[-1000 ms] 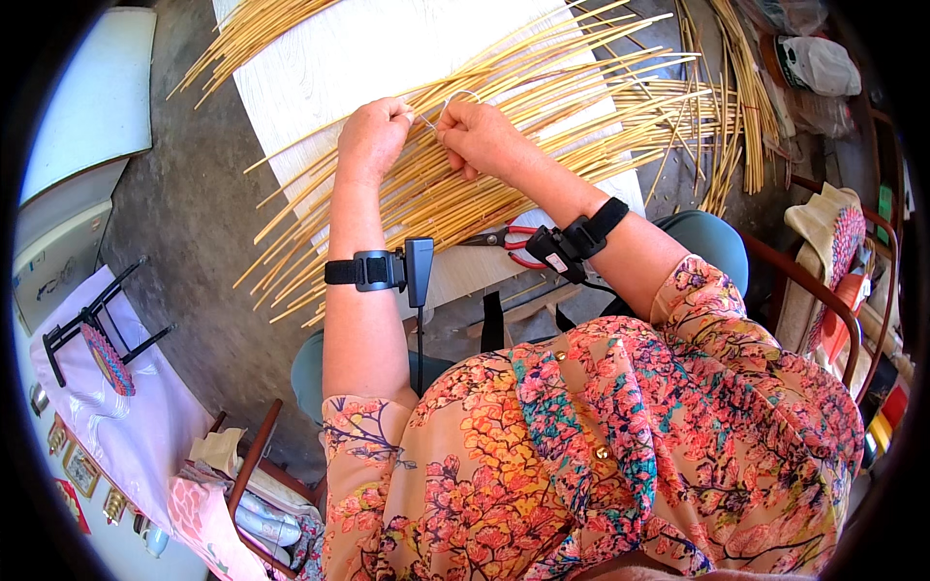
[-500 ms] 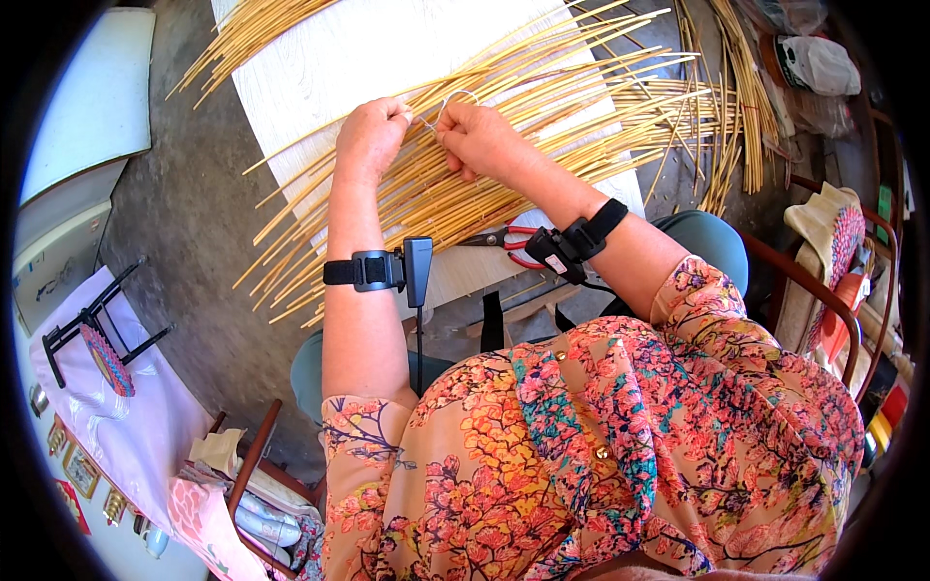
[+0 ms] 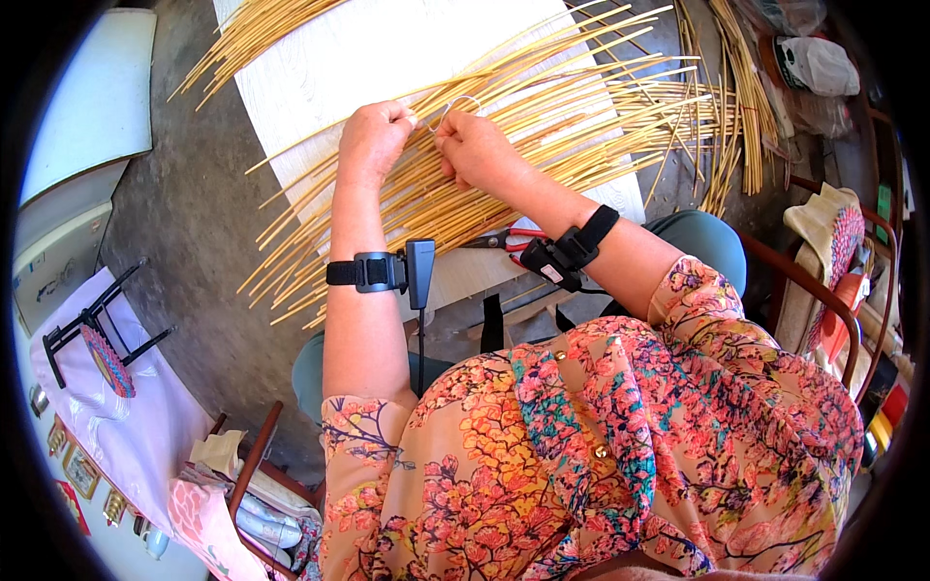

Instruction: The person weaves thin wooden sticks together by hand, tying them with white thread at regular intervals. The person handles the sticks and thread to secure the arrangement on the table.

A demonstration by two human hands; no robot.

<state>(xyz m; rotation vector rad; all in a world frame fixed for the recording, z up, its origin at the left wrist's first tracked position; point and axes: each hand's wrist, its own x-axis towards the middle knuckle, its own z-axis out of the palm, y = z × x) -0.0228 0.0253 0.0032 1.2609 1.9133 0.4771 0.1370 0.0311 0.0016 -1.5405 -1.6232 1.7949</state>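
Over a spread of thin yellow-brown canes, my left hand and my right hand are close together, fingertips a short gap apart. Both are closed in a pinch on a thin white cord, which curves up in a loop above my right hand. A short stretch of cord runs between the fingers. The canes lie loosely side by side, slanting across a pale wood-grain board. Red-handled cutters lie at the near edge, partly hidden by my right forearm.
Another bundle of canes lies at the far left of the board. More canes lie at the far right, near plastic bags. Chairs with brown wooden arms stand either side of me. A black stand lies on the left.
My left hand has shifted very slightly right and nearer. My right hand has turned a little, and the white loop above it looks rounder. The cane ends have moved slightly.
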